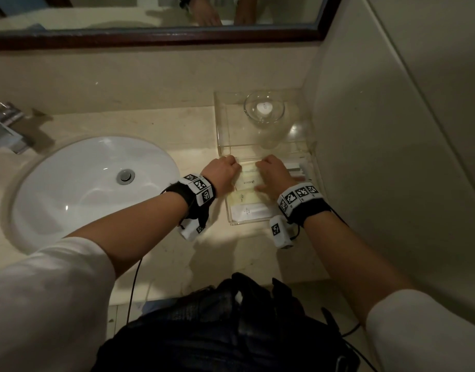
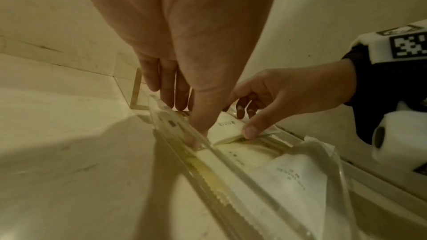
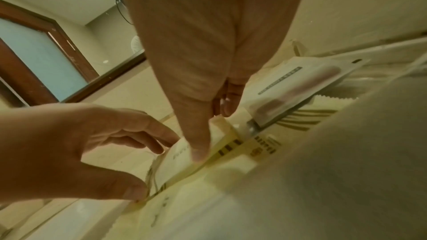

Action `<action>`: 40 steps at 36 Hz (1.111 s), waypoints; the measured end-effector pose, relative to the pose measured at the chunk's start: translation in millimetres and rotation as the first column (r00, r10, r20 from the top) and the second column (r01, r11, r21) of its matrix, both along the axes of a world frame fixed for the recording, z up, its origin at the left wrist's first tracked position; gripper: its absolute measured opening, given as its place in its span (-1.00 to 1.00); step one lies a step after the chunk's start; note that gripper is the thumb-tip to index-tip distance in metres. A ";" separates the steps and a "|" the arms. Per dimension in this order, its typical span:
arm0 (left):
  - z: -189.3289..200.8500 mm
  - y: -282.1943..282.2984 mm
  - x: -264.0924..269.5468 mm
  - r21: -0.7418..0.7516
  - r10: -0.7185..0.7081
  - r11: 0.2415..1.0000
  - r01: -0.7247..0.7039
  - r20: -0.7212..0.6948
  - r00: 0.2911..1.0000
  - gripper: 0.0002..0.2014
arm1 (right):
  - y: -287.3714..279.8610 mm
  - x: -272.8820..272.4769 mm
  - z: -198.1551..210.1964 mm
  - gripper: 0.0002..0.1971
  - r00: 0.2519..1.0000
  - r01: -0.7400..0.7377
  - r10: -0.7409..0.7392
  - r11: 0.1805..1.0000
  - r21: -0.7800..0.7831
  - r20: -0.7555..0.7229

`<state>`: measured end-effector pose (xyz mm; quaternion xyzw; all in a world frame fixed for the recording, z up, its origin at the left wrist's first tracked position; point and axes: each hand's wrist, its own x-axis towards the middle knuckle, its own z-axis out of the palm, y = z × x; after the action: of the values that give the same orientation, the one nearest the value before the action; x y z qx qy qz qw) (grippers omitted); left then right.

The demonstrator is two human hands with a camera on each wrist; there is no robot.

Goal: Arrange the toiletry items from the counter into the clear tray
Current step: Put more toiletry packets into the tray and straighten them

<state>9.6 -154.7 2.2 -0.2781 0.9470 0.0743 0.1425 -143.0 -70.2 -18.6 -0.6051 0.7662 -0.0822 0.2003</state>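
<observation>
The clear tray (image 1: 222,146) stands on the counter's right end, against the wall. Flat toiletry packets lie in its front half: a white one (image 1: 251,212) nearest me, pale yellow ones (image 1: 247,198) behind it. Both hands are inside the tray on a small white packet (image 1: 248,181). My left hand (image 1: 228,167) grips its left end between thumb and fingers. My right hand (image 1: 265,170) pinches its right end, thumb (image 2: 251,130) on the near edge. In the right wrist view the right thumb (image 3: 198,151) presses on the packet (image 3: 177,161). The packet's underside is hidden.
Two clear glasses (image 1: 264,108) (image 1: 298,130) stand in the tray's back half. A long white packet with a dark item (image 3: 307,87) lies along the tray's right side. The white sink (image 1: 91,183) and faucet (image 1: 5,127) are on the left, the wall (image 1: 378,157) close on the right.
</observation>
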 end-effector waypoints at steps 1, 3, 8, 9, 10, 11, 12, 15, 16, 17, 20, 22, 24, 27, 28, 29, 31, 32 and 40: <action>0.8 -0.7 0.5 -0.006 0.001 1.000 -0.001 0.003 1.000 -0.49 | -0.9 -0.3 1.2 -0.48 1.000 -0.003 0.003 1.000 -0.002 0.001; 0.8 -2.6 1.9 -0.019 0.007 1.000 -0.007 0.006 1.000 -0.48 | -1.7 -0.9 3.5 -0.46 1.000 -0.009 0.010 1.000 -0.005 0.025; -4.4 -0.1 4.4 -0.093 0.017 0.996 -0.015 0.022 1.000 -0.53 | 3.5 -1.3 1.9 -0.44 0.999 -0.048 0.047 0.999 0.021 0.027; -5.9 1.2 4.8 -0.100 0.021 0.995 -0.018 0.023 1.000 -0.53 | 4.9 -1.3 0.5 -0.46 0.998 -0.049 0.049 0.999 0.010 0.029; -7.1 2.2 5.4 -0.107 0.027 0.994 -0.025 0.024 0.999 -0.54 | 6.0 -0.9 -0.7 -0.48 0.999 -0.043 0.043 0.999 -0.007 0.030; -8.0 3.2 5.9 -0.112 0.034 0.993 -0.031 0.025 0.999 -0.56 | 7.1 -0.5 -2.0 -0.50 0.999 -0.040 0.040 0.999 -0.027 0.028; -8.4 4.1 6.4 -0.114 0.041 0.993 -0.038 0.025 0.999 -0.59 | 7.9 -0.2 -3.2 -0.51 0.999 -0.037 0.038 0.998 -0.045 0.030; -7.2 6.1 5.9 -0.111 0.069 0.992 -0.066 0.022 0.997 -0.61 | 8.9 1.5 -4.9 -0.51 0.998 -0.044 0.046 0.997 -0.058 0.043; -6.3 6.3 5.4 -0.111 0.077 0.991 -0.074 0.023 0.997 -0.61 | 8.0 2.1 -6.2 -0.53 0.997 -0.047 0.050 0.997 -0.061 0.050; -5.3 6.2 4.6 -0.115 0.083 0.990 -0.080 0.025 0.996 -0.60 | 6.9 2.7 -7.3 -0.57 0.997 -0.039 0.043 0.997 -0.066 0.063; -4.7 6.4 1.8 -0.138 0.095 0.987 -0.087 0.047 0.994 -0.59 | 5.2 5.9 -6.7 -0.70 0.986 0.068 -0.055 0.994 -0.082 0.154; -5.3 8.0 -0.4 -0.151 0.104 0.984 -0.094 0.060 0.993 -0.59 | 3.5 7.8 -8.3 -0.70 0.966 0.139 -0.120 0.988 -0.070 0.228; -6.1 10.3 -1.7 -0.155 0.116 0.982 -0.106 0.060 0.991 -0.57 | 4.6 9.4 -7.5 -0.70 0.955 0.163 -0.141 0.984 -0.066 0.260; -6.7 12.2 -1.8 -0.142 0.136 0.981 -0.130 0.033 0.990 -0.56 | 9.3 9.0 -9.6 -0.66 0.964 0.147 -0.120 0.984 -0.099 0.236; -7.0 12.1 -1.4 -0.133 0.142 0.981 -0.138 0.019 0.990 -0.55 | 11.3 9.5 -10.6 -0.62 0.977 0.102 -0.077 0.988 -0.117 0.197; -7.0 11.9 -0.9 -0.125 0.146 0.982 -0.145 0.003 0.989 -0.55 | 12.9 8.3 -12.6 -0.59 0.988 0.054 -0.033 0.989 -0.137 0.153; -7.2 11.2 0.6 -0.102 0.151 0.983 -0.153 -0.026 0.988 -0.55 | 15.4 8.9 -9.0 -0.58 0.984 0.077 -0.051 0.986 -0.146 0.173; -7.3 10.7 1.6 -0.090 0.152 0.984 -0.155 -0.041 0.988 -0.55 | 15.9 8.9 -6.9 -0.60 0.988 0.060 -0.034 0.983 -0.171 0.151; -8.4 6.2 13.5 -0.011 0.173 0.984 -0.179 -0.196 0.965 -0.52 | 12.8 1.7 2.9 -0.68 0.992 0.025 0.010 0.960 -0.280 0.123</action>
<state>23.1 -148.5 -6.1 -0.3546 0.9288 0.1000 0.0385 -141.3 -57.4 -15.7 -0.6181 0.7352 -0.2282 0.1591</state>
